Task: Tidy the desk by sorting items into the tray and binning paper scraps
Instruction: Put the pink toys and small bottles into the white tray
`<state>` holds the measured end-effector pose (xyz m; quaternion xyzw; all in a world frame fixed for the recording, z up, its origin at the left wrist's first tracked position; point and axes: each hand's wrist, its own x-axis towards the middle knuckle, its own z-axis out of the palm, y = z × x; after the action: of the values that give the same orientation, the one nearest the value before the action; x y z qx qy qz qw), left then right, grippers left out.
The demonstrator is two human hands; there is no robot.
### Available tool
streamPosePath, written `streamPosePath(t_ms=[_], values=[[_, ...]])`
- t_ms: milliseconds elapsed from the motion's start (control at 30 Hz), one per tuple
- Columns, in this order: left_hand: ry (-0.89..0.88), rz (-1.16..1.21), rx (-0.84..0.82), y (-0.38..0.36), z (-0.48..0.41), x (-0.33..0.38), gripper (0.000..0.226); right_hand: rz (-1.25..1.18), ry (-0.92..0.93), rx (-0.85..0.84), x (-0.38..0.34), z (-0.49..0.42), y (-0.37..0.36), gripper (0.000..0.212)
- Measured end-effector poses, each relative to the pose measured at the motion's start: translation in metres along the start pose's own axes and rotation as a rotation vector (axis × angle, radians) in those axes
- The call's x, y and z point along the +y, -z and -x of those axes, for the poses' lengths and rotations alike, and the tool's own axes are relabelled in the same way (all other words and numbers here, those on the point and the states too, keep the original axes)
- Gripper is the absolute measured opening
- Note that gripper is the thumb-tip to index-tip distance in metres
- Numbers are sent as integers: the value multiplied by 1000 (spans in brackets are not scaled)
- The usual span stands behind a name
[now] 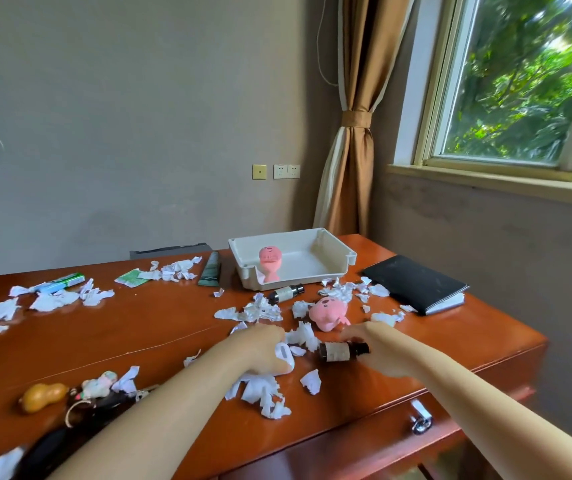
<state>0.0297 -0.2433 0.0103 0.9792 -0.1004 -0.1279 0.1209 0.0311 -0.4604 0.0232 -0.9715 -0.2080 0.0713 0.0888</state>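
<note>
Under the right hand [376,353], lying on its side on the red-brown wooden desk [139,337], is a dark brown glass bottle [338,352] with a pale label. The fingers curl round its black cap end, so this grip is closed on the bottle, probably to lift it as an item for sorting. Its goal, the white plastic tray [337,251], sits well beyond the grip at the desk's far side and already holds a pink toy figure [270,263].

Just left of that grip, the left hand [260,351] is curled over a small white rounded object [283,358] with the thumb beneath it, and appears to hold it. Torn white paper scraps [301,336] lie between the two grips and nearer than the left one.

Directly beyond the right grip, a pink plush toy [328,311] lies in the line to the tray. Further on, a second dark bottle [286,293] rests near the tray's low front. A carry would need to pass above both. A black notebook [412,282] lies beyond and to the right, clear of that line. No bin is in view, so I cannot tell where the scraps must go.
</note>
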Motion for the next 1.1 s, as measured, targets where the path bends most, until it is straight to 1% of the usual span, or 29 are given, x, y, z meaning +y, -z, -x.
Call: streamPosePath(t_ms=[67,100,233,367,433,533,667,767,833,900,967,1100], values=[[6,-20,11,0,-3,2,28,17,-4,-5,6,-1,-10,42],[11,-28,15,0,-4,2,27,13,-7,-2,10,-7,-12,42],[18,-10,47,0,-7,0,38,4,3,27,13,-7,-10,41],[-16,82,82,-5,-7,-8,47,-69,29,144,14,-11,-5,30],[-42,117,92,-6,-7,-12,47,-104,57,217,14,-15,0,26],[-77,139,110,-4,-7,-18,47,-137,74,290,8,-22,9,25],[-104,175,96,-4,-9,-26,48,-194,73,389,-2,-35,23,26],[-99,228,109,-4,-13,-31,40,-207,95,427,-7,-45,32,27],[-113,247,154,0,-18,-35,32,-205,117,432,-9,-53,38,26],[-133,280,211,7,-22,-38,32,-197,133,436,-11,-63,45,23],[-149,320,269,20,-26,-41,32,-190,146,455,-12,-76,51,23],[-154,368,328,55,-36,-48,19,-197,149,492,-13,-106,64,23]])
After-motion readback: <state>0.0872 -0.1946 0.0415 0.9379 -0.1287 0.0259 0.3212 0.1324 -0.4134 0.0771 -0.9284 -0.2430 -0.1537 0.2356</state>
